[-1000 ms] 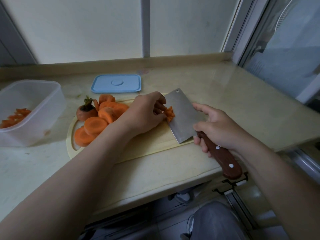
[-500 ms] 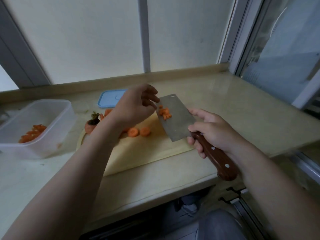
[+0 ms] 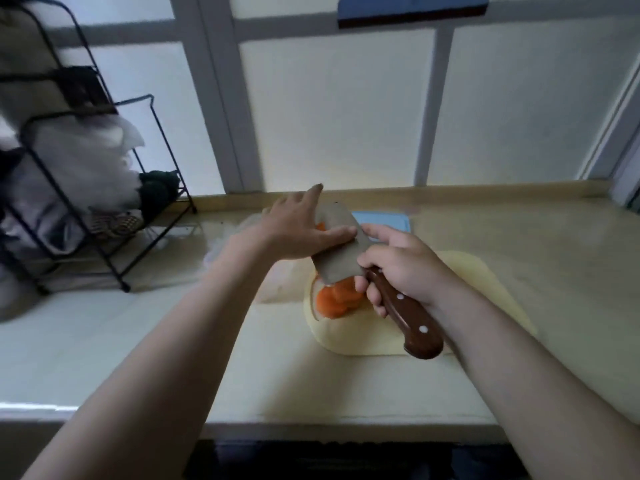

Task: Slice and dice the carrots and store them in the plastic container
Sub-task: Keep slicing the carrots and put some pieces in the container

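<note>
Orange against steel, looking down from the head camera: pinning a little diced carrot (image 3: 320,225) between the flat left hand (image 3: 301,230) and the side of the cleaver (image 3: 340,261), pressing with straight digits rather than curling round anything. Clenching the right hand (image 3: 401,265) round the brown wooden handle, holding the blade raised and tilted above the left end of the cutting board (image 3: 485,289). Leaving a heap of carrot slices (image 3: 334,299) uncut on that end, right under the blade. Heading, probably, for the plastic container (image 3: 218,249), showing only as a pale translucent blur behind the left forearm, just left of the board.

Risking a spill: easing the palm's pressure or tipping the blade further, likely scattering dice onto the counter (image 3: 104,341) short of the container. Risking a nick too, sliding that palm toward the cutting edge. Possibly knocking the container's wall with the blade's corner, aiming half-blind past the arm.

Working not far behind the counter's front edge. Having open room to the left, up to the wire rack (image 3: 104,202) by the window. Passing in front of the blue lid (image 3: 381,220) near the back ledge. Finding wider bare surface right of the board.
</note>
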The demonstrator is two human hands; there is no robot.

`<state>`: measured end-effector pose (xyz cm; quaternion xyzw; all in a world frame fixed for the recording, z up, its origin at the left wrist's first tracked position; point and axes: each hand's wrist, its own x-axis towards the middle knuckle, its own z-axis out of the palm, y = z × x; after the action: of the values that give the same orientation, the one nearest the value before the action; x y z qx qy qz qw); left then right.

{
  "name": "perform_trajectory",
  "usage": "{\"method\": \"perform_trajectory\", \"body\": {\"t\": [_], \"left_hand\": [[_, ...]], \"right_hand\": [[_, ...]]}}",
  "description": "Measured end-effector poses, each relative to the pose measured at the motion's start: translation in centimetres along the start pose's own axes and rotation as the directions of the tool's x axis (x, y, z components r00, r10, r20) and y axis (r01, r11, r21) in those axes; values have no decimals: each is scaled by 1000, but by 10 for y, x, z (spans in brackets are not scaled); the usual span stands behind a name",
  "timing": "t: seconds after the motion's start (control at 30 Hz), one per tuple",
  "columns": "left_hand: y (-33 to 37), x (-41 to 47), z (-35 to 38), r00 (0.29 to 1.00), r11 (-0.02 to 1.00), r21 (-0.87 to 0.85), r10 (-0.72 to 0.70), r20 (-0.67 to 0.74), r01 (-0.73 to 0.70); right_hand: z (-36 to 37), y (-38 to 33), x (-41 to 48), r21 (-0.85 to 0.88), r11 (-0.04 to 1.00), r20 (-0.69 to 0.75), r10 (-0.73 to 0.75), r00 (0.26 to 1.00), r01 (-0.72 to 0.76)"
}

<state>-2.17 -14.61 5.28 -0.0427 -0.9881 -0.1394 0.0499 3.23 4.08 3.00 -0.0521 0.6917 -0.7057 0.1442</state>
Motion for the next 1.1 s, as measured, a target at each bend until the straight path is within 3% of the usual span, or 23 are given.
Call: {"method": "perform_trajectory", "body": {"t": [0.13, 0.43, 0.63, 0.83, 1.1], "left_hand": [[-54, -4, -9, 980, 979, 50, -193, -54, 195], [-131, -3, -12, 929, 930, 13, -365, -62, 366], [-112, -10, -14, 959, 972, -17, -235, -160, 235], [-36, -26, -8, 974, 975, -223, -54, -221, 4], [79, -36, 31, 977, 946, -295, 75, -199, -133]], "right_hand": [[47, -1, 22, -12, 1000, 73, 28, 997, -28], [69, -1, 31, -71, 996, 104, 60, 993, -52], [6, -6, 9, -155, 987, -48, 37, 998, -44], [-81, 4, -30, -212, 975, -313, 1, 950, -71], [-139, 44, -49, -254, 947, -390, 84, 917, -195]]}}
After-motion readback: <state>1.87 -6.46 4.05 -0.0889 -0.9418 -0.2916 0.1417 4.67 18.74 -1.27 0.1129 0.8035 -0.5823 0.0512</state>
